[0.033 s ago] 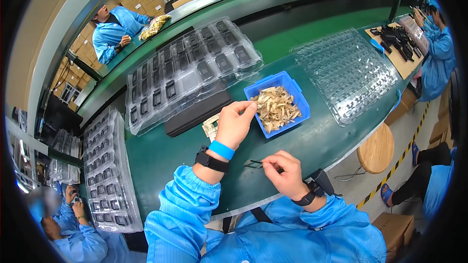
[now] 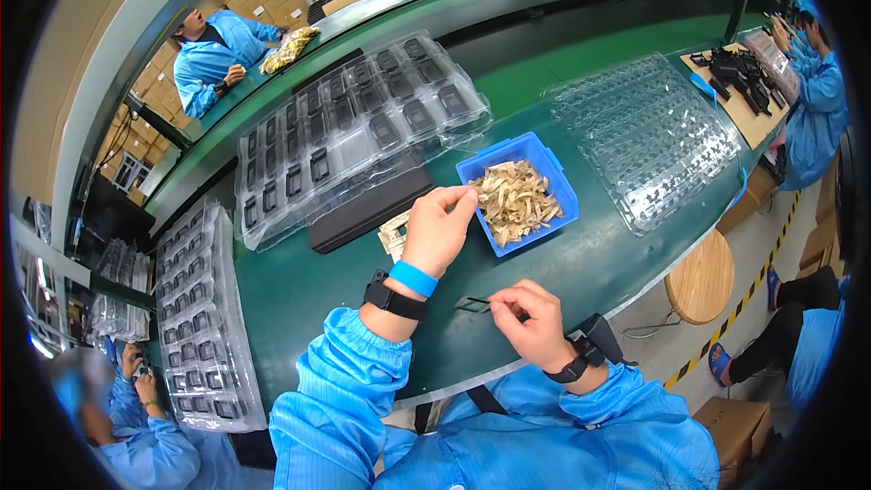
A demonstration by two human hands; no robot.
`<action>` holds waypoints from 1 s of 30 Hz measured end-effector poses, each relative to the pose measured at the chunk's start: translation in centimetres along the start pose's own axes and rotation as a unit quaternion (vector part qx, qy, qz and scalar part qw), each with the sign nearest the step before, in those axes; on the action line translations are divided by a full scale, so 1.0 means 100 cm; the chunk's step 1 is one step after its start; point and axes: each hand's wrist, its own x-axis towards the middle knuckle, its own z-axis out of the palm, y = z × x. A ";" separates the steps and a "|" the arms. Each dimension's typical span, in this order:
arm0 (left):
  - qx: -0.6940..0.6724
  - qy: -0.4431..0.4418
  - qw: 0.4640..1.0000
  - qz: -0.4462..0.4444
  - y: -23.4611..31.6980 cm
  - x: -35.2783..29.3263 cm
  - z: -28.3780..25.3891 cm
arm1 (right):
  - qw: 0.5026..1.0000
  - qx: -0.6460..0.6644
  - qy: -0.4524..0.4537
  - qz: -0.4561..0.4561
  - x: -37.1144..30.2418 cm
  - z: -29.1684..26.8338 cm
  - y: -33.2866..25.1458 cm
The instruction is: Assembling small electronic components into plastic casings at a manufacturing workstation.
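Note:
My left hand (image 2: 439, 229) is over the left rim of a blue plastic bin (image 2: 560, 183), thumb and forefinger pinched together. What they hold, if anything, is too small to make out. The bin is full of crumpled tan strips (image 2: 515, 204). Nearer to me, my right hand (image 2: 531, 322) pinches the right end of a small dark rectangular frame (image 2: 473, 305) just above the green table (image 2: 363, 277). Beside my left hand lies a cream-coloured cut sheet (image 2: 392, 236), partly hidden by that hand.
Clear trays with black frames (image 2: 358, 113) lie at the back left, a long black box (image 2: 370, 210) before them. Another such tray (image 2: 195, 327) stands far left. A clear blister sheet (image 2: 644, 141) lies right, near black parts on cardboard (image 2: 744, 77). Co-workers sit around; a round stool (image 2: 699, 278) stands right.

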 end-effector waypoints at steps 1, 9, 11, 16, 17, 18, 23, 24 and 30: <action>0.002 -0.004 1.000 0.007 0.002 -0.002 -0.002 | 1.000 -0.003 0.002 0.005 -0.001 0.000 -0.001; 0.081 -0.133 0.985 0.073 0.058 -0.106 -0.092 | 0.998 -0.004 0.001 0.055 -0.005 0.003 0.017; 0.179 -0.223 0.956 0.063 0.065 -0.139 -0.134 | 0.999 -0.017 0.000 0.043 -0.006 -0.004 0.020; 0.237 -0.244 0.938 -0.064 0.029 -0.254 -0.224 | 0.997 0.031 -0.017 0.071 -0.004 -0.011 0.032; 0.248 -0.251 0.926 -0.131 0.019 -0.279 -0.236 | 0.997 0.017 -0.022 0.075 -0.004 -0.016 0.041; 0.251 -0.263 0.911 -0.194 0.004 -0.304 -0.246 | 0.997 -0.011 -0.011 0.074 -0.004 -0.018 0.043; 0.349 -0.233 0.789 -0.449 -0.085 -0.473 -0.273 | 0.995 -0.041 -0.033 0.081 0.004 -0.019 0.050; 0.389 -0.239 0.726 -0.515 -0.099 -0.504 -0.272 | 0.994 -0.058 -0.034 0.084 0.004 -0.020 0.050; 0.221 -0.408 0.542 -0.701 -0.160 -0.612 -0.259 | 0.996 -0.053 -0.015 0.068 0.003 -0.036 0.051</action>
